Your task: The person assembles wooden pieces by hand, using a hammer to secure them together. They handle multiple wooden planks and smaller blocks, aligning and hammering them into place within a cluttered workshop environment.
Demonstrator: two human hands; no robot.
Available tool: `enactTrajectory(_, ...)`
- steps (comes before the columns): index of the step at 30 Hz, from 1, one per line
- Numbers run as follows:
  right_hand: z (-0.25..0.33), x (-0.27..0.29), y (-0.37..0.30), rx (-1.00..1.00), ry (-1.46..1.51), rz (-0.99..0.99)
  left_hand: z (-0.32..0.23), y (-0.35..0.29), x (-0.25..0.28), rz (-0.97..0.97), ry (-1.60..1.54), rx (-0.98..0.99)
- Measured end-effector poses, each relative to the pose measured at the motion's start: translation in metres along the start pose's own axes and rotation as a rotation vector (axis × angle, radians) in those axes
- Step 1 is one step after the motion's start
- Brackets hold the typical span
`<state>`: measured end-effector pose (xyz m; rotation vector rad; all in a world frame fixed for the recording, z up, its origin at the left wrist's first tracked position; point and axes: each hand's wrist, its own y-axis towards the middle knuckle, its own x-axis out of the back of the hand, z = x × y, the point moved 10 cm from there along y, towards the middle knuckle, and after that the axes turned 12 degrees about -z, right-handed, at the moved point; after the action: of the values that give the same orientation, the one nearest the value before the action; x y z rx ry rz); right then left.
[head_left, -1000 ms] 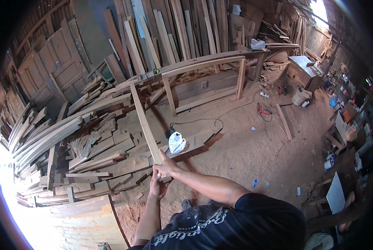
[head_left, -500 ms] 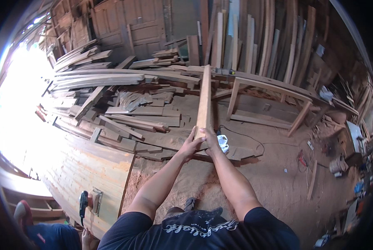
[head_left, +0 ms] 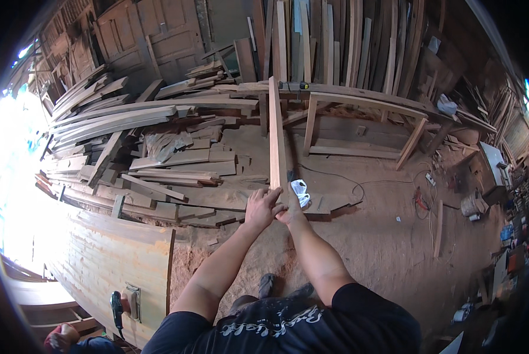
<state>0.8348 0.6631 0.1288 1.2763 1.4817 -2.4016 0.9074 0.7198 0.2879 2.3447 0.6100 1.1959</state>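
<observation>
A long, narrow wooden board (head_left: 275, 133) stretches away from me, its near end in my hands. My left hand (head_left: 261, 207) is at the left of that end, back of the hand up and fingers closed over the edge. On the other side, my right hand (head_left: 292, 211) grips the end from the right and below, the palm partly hidden. The board's far end overlaps the long workbench (head_left: 359, 94) in view; whether it rests there I cannot tell. Just beyond my right hand, a white plastic bag (head_left: 300, 192) lies on the ground.
At left, a wide wooden panel (head_left: 117, 253) carries a power sander (head_left: 118, 310); another person's hand (head_left: 64, 337) shows below. Stacked planks (head_left: 111, 124) fill the far left. A wooden frame (head_left: 368, 99) leans by the bench, and a cable (head_left: 335, 175) crosses the floor.
My left hand has shifted from the board's side to over its near end. The board shows a narrower face. The view has swung right, and the other person has drawn away from the panel.
</observation>
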Motion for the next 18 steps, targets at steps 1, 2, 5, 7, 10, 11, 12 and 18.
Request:
enactTrajectory(1,0.006,0.007,0.005,0.0,-0.046,0.065,-0.004,-0.003,-0.007,0.038,-0.037,0.017)
enactTrajectory(2,0.011,0.014,0.01,0.0,-0.093,0.129,-0.007,-0.007,-0.014,0.076,-0.073,0.035)
enactTrajectory(5,0.013,0.011,0.008,0.052,-0.147,0.014,-0.007,-0.019,-0.022,0.026,-0.135,-0.003)
enactTrajectory(7,0.02,0.014,0.007,0.039,-0.181,0.045,-0.018,-0.016,-0.02,-0.021,-0.178,-0.033)
enactTrajectory(10,0.038,0.025,0.014,0.08,-0.182,0.133,-0.033,-0.008,-0.019,-0.032,-0.242,-0.031)
enactTrajectory(11,0.046,0.028,0.019,0.109,-0.189,0.183,-0.039,-0.004,-0.02,-0.023,-0.265,-0.039)
enactTrajectory(12,0.045,0.028,0.021,0.128,-0.165,0.118,-0.038,-0.004,-0.019,-0.018,-0.274,-0.036)
enactTrajectory(18,0.051,0.025,0.014,0.216,-0.194,-0.001,-0.031,-0.009,-0.023,-0.028,-0.297,0.007)
